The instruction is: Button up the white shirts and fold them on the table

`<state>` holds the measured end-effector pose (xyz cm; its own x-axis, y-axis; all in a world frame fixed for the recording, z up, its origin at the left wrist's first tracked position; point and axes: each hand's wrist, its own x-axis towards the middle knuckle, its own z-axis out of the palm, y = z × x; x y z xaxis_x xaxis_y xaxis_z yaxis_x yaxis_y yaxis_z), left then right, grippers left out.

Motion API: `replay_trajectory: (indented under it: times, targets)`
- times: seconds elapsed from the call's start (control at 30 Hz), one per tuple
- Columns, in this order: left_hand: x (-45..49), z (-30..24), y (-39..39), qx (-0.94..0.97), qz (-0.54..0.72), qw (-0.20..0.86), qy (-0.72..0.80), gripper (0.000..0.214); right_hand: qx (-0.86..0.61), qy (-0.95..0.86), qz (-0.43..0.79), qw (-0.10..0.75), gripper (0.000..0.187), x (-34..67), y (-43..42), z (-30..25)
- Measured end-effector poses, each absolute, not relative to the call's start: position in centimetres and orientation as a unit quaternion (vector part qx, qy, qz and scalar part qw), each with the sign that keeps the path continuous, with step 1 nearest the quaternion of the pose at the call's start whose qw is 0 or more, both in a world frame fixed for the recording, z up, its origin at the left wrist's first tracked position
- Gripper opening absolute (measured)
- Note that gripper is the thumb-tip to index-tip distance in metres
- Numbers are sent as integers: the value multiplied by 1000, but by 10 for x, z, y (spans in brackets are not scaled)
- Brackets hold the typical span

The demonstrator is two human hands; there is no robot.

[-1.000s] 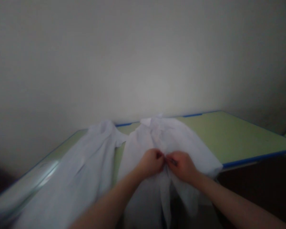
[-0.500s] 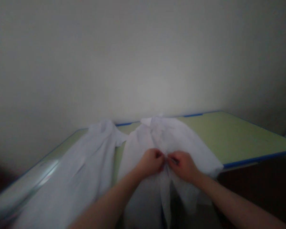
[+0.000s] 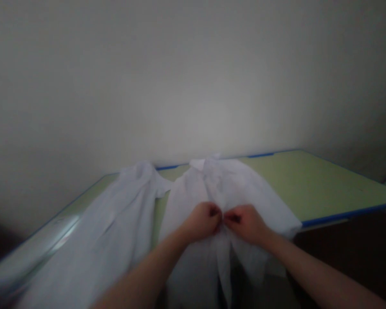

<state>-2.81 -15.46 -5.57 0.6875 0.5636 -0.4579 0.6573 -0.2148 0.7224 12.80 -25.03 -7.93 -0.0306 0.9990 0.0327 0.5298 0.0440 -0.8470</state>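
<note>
A white coat (image 3: 186, 274) lies on the table with its collar toward the wall, and its lower part hangs over the near edge. Its front edges part below my hands, leaving a dark gap. My left hand (image 3: 205, 219) is closed in a pinch on the coat's front edge. Fingertip to fingertip with it, my right hand (image 3: 246, 222) pinches the same spot from the other side. Whether a button sits between the fingers is too blurred to tell.
Another white garment (image 3: 116, 219) is spread out to the left, also hanging toward me. The pale green table (image 3: 321, 180) has a blue edge and stands against a grey wall (image 3: 193, 77). At the lower right, below the table edge, it is dark.
Both hands stay at the same place on the coat's front. Their fingertips have shifted slightly down and closer together. The garments have hardly moved.
</note>
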Motion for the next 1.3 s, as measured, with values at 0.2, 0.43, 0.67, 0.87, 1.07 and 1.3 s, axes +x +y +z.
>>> replay_trajectory:
  times: [0.2,0.43,0.67,0.87,1.07,1.3]
  targets:
    - [-27,-56,-158,737,-25,536,411,17,-647,-657,225,315,19,120,-253,-78]
    - [-28,-66,-160,747,15,505,432,20,-619,-610,323,375,17,121,-254,-76]
    - [-26,-64,-164,785,38,447,427,15,-636,-563,365,380,18,122,-251,-79]
    - [-27,-65,-166,782,56,445,433,11,-639,-566,364,373,19,122,-250,-76]
    - [-26,-61,-167,802,63,422,418,10,-676,-570,318,341,19,117,-249,-74]
    - [-22,-62,-176,804,87,401,431,11,-721,-581,237,293,13,114,-244,-70]
